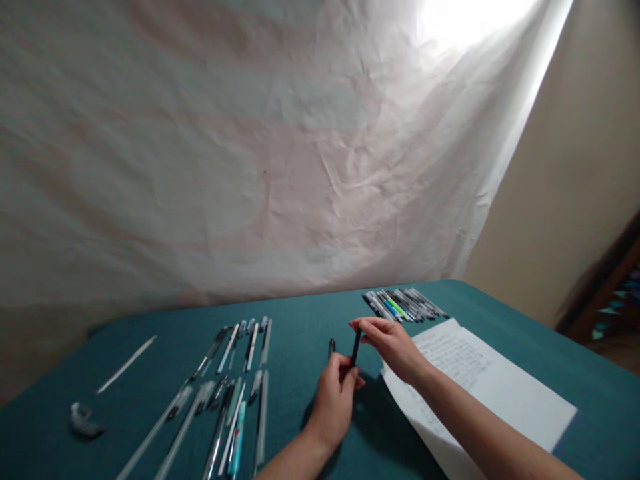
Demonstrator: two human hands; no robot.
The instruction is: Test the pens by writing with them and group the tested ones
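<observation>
A slim black pen (357, 348) stands nearly upright between my two hands. My left hand (334, 400) is closed with its fingertips around the pen's lower end. My right hand (390, 343) pinches the upper end between thumb and fingers. Just beyond the left hand's knuckles, a short black piece (332, 345) shows; whether it lies on the cloth or sits in that hand, I cannot tell. Under and beside my right forearm are sheets of paper (510, 400) with handwriting on them.
Several pens and clear pen parts (235, 407) lie in two rows on the green tablecloth (295, 333), left of my hands. A packed row of pens (407, 305) is at the back right. Far left are a thin white stick (127, 363) and a grey crumpled item (85, 420).
</observation>
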